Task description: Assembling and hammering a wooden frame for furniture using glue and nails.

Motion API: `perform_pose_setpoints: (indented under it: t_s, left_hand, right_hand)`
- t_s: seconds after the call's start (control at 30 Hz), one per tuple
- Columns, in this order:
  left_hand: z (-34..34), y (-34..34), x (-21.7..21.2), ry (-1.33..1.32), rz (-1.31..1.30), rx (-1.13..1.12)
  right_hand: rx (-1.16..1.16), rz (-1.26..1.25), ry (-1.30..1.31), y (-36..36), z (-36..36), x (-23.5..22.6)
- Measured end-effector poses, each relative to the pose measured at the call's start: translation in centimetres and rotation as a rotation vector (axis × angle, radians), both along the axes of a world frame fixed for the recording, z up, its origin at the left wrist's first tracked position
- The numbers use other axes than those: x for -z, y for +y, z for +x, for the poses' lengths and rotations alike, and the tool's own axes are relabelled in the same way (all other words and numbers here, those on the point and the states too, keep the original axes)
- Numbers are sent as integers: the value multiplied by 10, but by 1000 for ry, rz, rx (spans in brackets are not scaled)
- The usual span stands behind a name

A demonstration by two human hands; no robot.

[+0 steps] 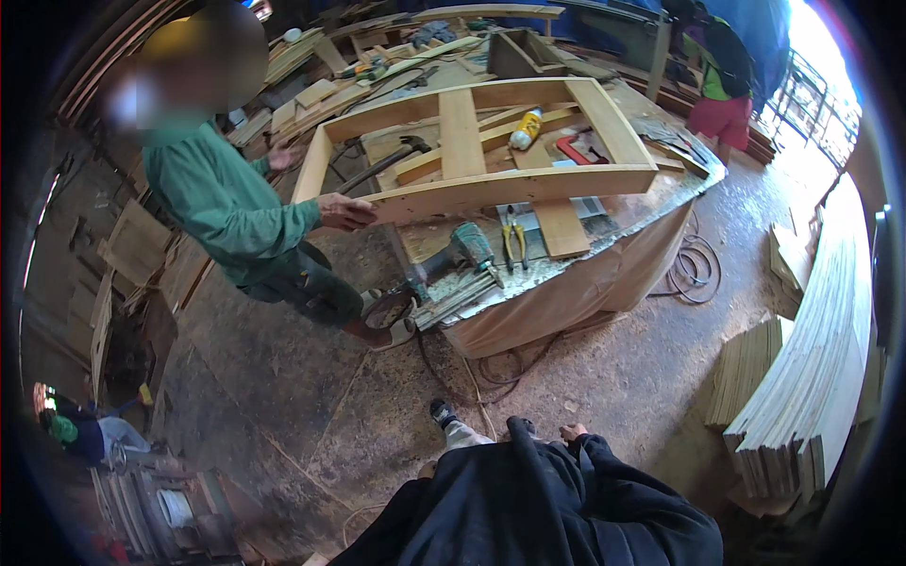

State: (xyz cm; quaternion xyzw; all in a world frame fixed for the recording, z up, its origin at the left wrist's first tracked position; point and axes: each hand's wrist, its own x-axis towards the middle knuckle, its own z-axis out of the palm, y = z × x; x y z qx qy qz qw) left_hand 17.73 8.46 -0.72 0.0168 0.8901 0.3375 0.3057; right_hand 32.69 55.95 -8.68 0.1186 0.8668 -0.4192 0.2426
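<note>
Right hand (572, 433) just shows above the dark sleeve, fingers curled, holding nothing; left hand hidden. Wooden frame (472, 151) lies across the bench (604, 245); a co-worker's hand (345, 212) grips its near-left corner. Looks stiff, heavyish; take by rails.

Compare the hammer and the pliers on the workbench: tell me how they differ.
The hammer lies inside the wooden frame; the pliers lie outside it, near the bench's front edge. The hammer is longer, with a dark head and a single handle; the pliers are shorter, with two yellow-green handles spread apart. The hammer lies slanted; the pliers point away from the camera. Both rest flat on the workbench, untouched by any hand.
</note>
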Motion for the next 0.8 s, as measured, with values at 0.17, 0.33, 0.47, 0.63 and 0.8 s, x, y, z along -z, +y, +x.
perform_pose_setpoints:
  t_s: [0.17, 0.33, 0.47, 0.63, 0.8]
  left_hand:
    - [8, -22, -10, -3, -63, 53]
    - [2, -13, -23, 9, -51, 133]
    - [6, -20, -24, 20, -104, 115]
    - [5, 0, -12, 11, -42, 154]
    - [14, -38, -19, 16, -167, 124]
  right_hand:
    - [345, -61, -423, -31, -37, -74]
    - [277, -10, -290, -9, 2, 4]
    - [380, -164, -370, -18, -6, 19]
    - [702, -862, -98, 34, 72, 92]
    - [374, -130, -511, -38, -29, -37]
